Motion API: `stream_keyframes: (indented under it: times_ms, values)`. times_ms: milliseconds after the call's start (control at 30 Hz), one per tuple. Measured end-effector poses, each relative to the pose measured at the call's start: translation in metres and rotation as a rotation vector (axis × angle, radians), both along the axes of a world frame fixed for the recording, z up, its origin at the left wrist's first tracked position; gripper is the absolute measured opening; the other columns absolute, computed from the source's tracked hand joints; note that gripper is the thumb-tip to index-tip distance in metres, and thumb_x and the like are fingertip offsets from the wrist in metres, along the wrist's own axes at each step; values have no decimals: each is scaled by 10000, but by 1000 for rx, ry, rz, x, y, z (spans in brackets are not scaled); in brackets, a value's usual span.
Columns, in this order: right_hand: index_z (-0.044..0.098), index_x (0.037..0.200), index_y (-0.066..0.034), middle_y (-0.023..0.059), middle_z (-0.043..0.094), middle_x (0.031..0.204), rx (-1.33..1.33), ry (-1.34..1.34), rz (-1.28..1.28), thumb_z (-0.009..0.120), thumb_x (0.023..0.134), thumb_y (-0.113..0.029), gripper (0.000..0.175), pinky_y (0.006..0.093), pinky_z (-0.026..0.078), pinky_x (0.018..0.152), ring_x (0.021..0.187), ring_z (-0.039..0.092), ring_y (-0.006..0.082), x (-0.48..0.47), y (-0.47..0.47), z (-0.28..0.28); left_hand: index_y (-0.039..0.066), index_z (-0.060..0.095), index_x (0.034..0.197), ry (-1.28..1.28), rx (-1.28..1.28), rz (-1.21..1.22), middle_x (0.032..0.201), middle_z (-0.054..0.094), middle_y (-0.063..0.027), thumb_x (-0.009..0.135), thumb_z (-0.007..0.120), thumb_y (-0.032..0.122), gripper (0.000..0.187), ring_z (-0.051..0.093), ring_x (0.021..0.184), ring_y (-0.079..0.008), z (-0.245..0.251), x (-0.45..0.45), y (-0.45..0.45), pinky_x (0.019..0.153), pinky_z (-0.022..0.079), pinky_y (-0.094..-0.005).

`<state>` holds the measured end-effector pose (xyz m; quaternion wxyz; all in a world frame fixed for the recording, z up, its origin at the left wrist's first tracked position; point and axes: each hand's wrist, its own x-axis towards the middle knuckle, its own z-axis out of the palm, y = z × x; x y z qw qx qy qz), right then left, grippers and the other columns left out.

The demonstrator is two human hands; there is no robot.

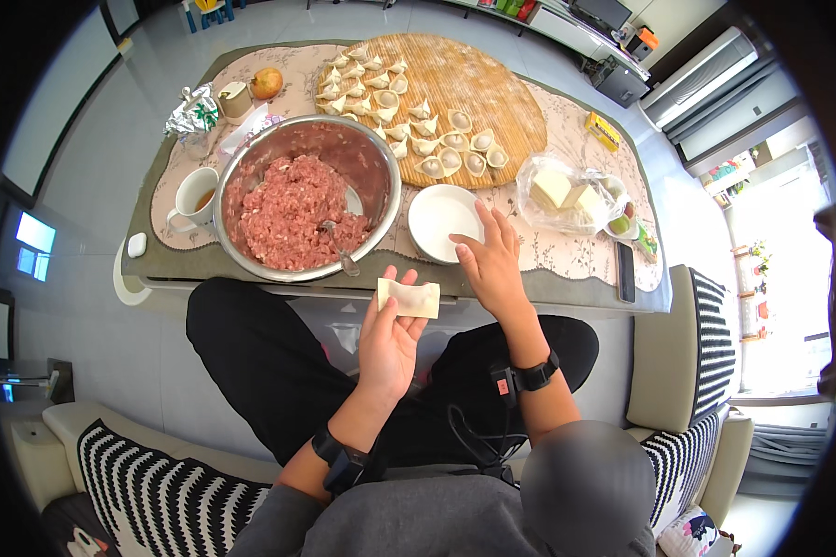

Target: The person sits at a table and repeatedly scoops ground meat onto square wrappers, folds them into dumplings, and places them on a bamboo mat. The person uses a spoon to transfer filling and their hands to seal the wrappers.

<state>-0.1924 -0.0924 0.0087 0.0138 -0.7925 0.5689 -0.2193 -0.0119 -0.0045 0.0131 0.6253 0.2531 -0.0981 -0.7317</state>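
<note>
My left hand (391,341) holds a folded wonton wrapper (409,298), its filling showing as a faint bulge, on the fingers with the thumb over its near edge. At the rim of a white bowl (437,221) is my right hand (493,261), fingers apart and holding nothing; whether a fingertip touches the bowl I cannot tell. To the left stands a steel bowl (383,240) of raw minced meat (292,209), a spoon (347,259) leaning in it. Several shaped wontons (426,127) lie on a round wooden board (491,90) behind the bowls.
A clear bag of wrapper stacks (564,195) lies right of the white bowl, near a phone (625,271) and a yellow box (602,132). On the left are a mug (194,198), a foil-topped container (194,115), a round fruit (267,83) and a white earphone case (137,245).
</note>
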Motion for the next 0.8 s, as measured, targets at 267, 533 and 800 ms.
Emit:
stream_keyframes:
  times_ms: [267, 533, 800]
  values:
    - [691, 1150, -123, 192, 375, 1467, -49, -61, 17, 481, 975, -321, 338, 504, 234, 1111, 1341, 320, 416, 0, 4, 5, 65, 198, 1505, -17, -43, -17, 1488, 341, -199, 1025, 335, 157, 507, 425, 1337, -306, 0, 1, 1, 1110, 364, -424]
    - [677, 1163, -114, 204, 386, 1442, -93, -197, 55, 500, 954, -286, 323, 491, 253, 1100, 1310, 345, 410, -2, 15, 11, 58, 190, 1510, -6, -46, -35, 1487, 347, -195, 991, 336, 100, 541, 426, 1337, -303, 1, 1, 1, 1108, 363, -422]
    - [673, 1169, -122, 200, 392, 1441, -43, -334, 232, 543, 876, -234, 340, 493, 259, 1097, 1302, 357, 406, 13, 42, 32, 56, 190, 1515, -27, -54, -108, 1501, 333, -172, 981, 328, 80, 552, 442, 1323, -274, 4, -1, 3, 1095, 380, -405]
